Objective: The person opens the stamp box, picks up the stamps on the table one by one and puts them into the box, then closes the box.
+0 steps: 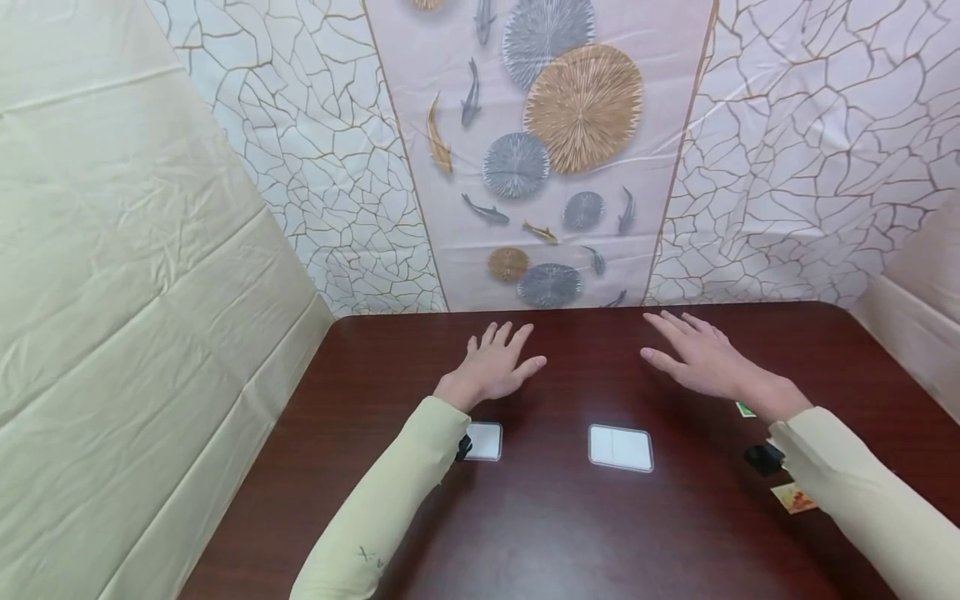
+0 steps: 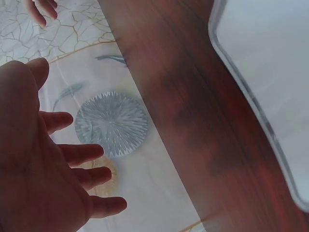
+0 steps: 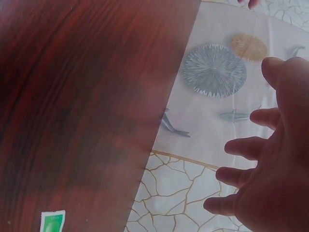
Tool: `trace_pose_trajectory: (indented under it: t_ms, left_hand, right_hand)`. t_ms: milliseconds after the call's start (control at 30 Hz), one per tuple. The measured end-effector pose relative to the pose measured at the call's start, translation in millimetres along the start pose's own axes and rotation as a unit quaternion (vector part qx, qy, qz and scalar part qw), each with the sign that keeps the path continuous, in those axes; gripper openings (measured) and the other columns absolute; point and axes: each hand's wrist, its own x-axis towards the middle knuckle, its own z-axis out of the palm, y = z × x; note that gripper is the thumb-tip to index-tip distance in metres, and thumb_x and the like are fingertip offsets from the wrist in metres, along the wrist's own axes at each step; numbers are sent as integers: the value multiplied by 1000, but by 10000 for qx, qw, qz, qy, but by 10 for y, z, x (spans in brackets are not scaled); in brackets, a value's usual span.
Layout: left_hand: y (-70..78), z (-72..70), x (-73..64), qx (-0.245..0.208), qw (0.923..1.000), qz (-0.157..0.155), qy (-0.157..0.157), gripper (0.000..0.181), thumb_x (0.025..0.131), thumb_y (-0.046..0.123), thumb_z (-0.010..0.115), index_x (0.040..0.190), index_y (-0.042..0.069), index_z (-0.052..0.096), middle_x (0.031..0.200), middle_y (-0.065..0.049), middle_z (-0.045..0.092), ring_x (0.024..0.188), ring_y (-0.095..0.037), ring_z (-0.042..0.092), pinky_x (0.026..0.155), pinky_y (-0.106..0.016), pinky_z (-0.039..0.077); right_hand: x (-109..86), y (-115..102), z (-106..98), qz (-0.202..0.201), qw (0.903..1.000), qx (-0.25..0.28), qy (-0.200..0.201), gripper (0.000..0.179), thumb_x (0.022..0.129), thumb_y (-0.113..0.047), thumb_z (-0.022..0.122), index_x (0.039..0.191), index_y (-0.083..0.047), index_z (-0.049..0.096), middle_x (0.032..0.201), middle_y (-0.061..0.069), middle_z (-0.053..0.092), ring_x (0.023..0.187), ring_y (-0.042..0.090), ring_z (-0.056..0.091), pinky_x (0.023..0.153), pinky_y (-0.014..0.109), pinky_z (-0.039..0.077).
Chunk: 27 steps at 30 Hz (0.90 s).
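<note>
My left hand [image 1: 492,367] hovers over the far left part of the dark wooden table, fingers spread and nothing in them. Across from it, my right hand [image 1: 697,357] is held above the far right part, its fingers also straight and holding nothing. A flat white rectangular case with a clear rim [image 1: 485,442] lies beside the left sleeve, which partly covers it. Another white case of the same look [image 1: 621,448] rests on the table between the two arms. Under the right wrist a small green stamp [image 3: 52,222] with a white border shows.
An orange and yellow stamp-like piece [image 1: 792,497] lies partly hidden by the right sleeve. Each wrist bears a black camera, the right one [image 1: 763,458] in plain sight. Behind the table's far edge hangs a patterned cloth [image 1: 480,242]; a beige cloth [image 1: 150,292] hangs at left.
</note>
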Motion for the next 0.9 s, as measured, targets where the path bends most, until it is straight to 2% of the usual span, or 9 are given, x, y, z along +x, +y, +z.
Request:
trace_pose_trajectory:
  t_ms: [167,533,900]
  left_hand:
    - [84,46,-17,-22,10000,86,-21,70,99,64,28,158,29,13,164,-12,17,153,-34,9,118,-61,15]
    - [281,115,-20,-239,9992,303,-107,71,100,62,32,158,28,11,164,-12,17,152,-36,13,119,-59,18]
    - [379,192,-92,-326,9982,434,-241,70,100,61,33,158,29,12,164,-12,19,151,-37,17,118,-58,20]
  right_hand:
    - [-43,-21,27,-115,9999,99,38,70,100,-48,47,152,-4,30,155,30,29,139,55,25,108,69,19]
    - [-141,-47,93,-311,9987,342,203,69,100,-45,51,150,-2,32,151,27,37,134,51,33,103,67,26]
    - [-223,-99,156,-213,9980,584,97,69,99,-46,52,150,-4,33,151,26,39,135,47,33,105,65,25]
